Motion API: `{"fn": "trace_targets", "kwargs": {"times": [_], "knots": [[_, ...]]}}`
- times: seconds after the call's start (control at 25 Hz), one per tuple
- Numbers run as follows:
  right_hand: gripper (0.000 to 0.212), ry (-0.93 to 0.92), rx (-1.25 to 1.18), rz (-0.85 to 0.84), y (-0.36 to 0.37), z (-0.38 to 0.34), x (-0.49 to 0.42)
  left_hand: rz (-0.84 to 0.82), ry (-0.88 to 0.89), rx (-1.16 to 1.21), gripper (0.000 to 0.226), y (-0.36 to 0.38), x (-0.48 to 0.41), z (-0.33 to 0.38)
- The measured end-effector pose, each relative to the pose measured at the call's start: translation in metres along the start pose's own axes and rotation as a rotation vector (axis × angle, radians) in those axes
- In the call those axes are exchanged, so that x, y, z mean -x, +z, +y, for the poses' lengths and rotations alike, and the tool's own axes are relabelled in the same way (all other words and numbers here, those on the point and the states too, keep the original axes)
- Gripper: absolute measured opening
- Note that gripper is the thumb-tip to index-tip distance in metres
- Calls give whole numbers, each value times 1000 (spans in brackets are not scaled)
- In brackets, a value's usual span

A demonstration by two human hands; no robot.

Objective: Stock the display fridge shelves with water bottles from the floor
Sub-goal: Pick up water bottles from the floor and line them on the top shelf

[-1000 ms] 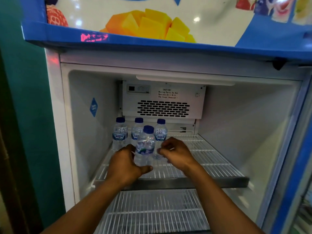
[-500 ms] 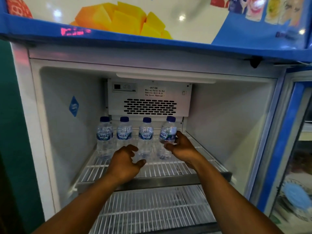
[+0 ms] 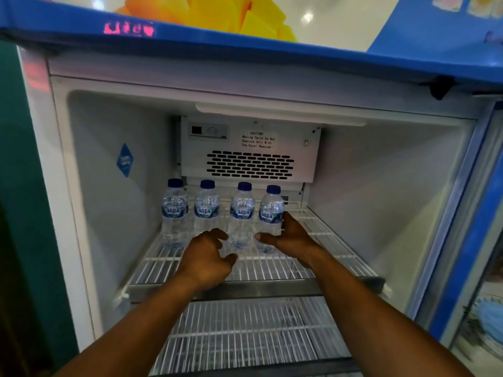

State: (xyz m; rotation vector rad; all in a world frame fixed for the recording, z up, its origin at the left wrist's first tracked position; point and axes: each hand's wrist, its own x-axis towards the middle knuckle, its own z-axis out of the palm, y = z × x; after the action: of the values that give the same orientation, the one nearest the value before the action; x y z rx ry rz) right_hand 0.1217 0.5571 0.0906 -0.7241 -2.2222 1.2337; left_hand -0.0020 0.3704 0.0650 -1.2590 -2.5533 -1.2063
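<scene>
Several clear water bottles with blue caps and AQUA labels stand upright in a row at the back left of the fridge's top wire shelf (image 3: 321, 257). The leftmost bottle (image 3: 174, 210) is close to the left wall. My right hand (image 3: 295, 240) wraps the lower part of the rightmost bottle (image 3: 270, 208), thumb in front and fingers on its right side. That bottle rests on the shelf. My left hand (image 3: 206, 258) hovers just in front of the middle bottles (image 3: 242, 210), fingers apart, holding nothing.
A white fan cover (image 3: 250, 151) with a caution label hangs on the back wall above the bottles. A second wire shelf (image 3: 245, 333) lies below. The blue-framed door (image 3: 479, 219) stands open at the right. A green wall (image 3: 16, 213) borders the left.
The bottle held in front of the row has been carried right and set at the row's right end. My left hand let go of it and drew back.
</scene>
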Motion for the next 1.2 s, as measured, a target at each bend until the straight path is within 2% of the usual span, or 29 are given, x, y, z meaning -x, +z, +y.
{"fn": "trace_targets", "kwargs": {"times": [0.12,0.28,0.68,1.2], "knots": [[80,-26,100,81,4,6,-4,6,12,-23,53,2,-1,-1],[71,-29,156,143,1,11,-8,3,35,-47,51,2,1,0],[64,-68,245,148,1,11,-7,90,117,-7,46,-5,13,5],[62,-49,186,134,2,5,4,55,168,-27,45,-17,25,4]]}}
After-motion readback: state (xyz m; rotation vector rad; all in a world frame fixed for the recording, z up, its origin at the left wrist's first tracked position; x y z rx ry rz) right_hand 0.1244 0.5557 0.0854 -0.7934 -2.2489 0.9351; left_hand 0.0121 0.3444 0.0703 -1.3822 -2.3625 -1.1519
